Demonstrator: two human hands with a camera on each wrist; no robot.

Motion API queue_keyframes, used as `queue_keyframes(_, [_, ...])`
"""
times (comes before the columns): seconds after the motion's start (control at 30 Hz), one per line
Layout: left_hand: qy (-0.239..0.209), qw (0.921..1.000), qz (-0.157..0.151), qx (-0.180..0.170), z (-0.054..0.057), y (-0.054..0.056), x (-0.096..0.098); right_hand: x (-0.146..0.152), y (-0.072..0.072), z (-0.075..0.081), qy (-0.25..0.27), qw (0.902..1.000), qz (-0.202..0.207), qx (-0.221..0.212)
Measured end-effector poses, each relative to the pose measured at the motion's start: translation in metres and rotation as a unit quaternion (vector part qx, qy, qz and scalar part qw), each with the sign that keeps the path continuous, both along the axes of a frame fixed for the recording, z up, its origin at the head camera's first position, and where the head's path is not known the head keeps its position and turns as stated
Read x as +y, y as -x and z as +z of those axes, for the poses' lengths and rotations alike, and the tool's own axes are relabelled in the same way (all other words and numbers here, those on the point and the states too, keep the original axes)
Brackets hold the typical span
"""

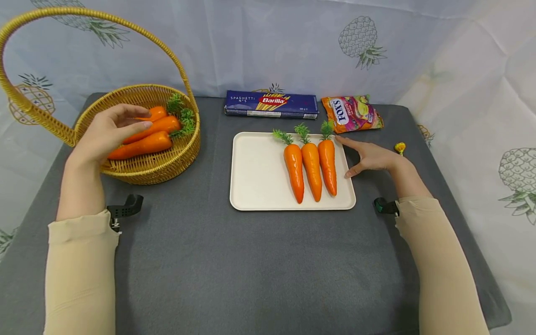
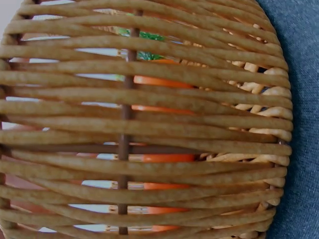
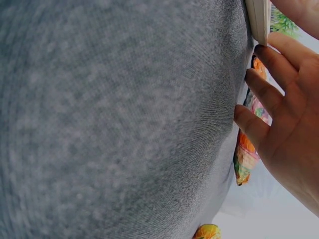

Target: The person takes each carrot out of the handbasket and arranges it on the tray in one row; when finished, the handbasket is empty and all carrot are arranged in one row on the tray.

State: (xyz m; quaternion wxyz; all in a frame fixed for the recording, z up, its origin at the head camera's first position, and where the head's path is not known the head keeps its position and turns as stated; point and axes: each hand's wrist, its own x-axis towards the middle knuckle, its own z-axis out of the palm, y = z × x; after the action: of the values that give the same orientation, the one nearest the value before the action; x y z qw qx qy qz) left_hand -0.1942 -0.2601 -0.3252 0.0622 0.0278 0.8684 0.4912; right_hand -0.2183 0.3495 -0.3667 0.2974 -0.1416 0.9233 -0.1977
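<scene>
Box [image 1: 271, 105] "Barilla"; bag [image 1: 352, 113] "Fox's"; left grip [image 1: 103, 131] loose by carrots [image 1: 144, 145], right grip [image 1: 373, 156] spread.

The left hand [image 1: 104, 128] is over carrots [image 1: 146, 145] in a basket [image 1: 180, 160], the right hand [image 1: 372, 156] beside a tray [image 1: 259, 172] bearing three carrots [image 1: 311, 167].

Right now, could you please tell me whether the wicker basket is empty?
Not empty: in the head view, orange carrots lie inside the wicker basket.

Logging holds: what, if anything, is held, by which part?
Nothing visibly held: left hand over the carrots, right hand at the right edge of the tray.
</scene>
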Motion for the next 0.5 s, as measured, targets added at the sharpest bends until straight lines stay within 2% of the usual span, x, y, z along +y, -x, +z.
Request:
queue_keyframes(0.13, [0.024, 0.9997, -0.004, -0.002, -0.0017, 0.0008, -0.0015, -0.0009, -0.0010, 0.0010, 0.004, 1.0000, -0.002, -0.003])
queue_keyframes(0.33, [0.036, 0.9991, -0.010, -0.019, -0.0053, 0.0029, -0.0033, -0.0021, -0.0021, 0.0029, 0.005, 1.0000, -0.005, -0.006])
queue_keyframes(0.5, [0.073, 0.9968, -0.022, -0.023, -0.0081, 0.0048, -0.0039, -0.0018, -0.0015, 0.0023, 0.007, 0.9999, -0.006, -0.008])
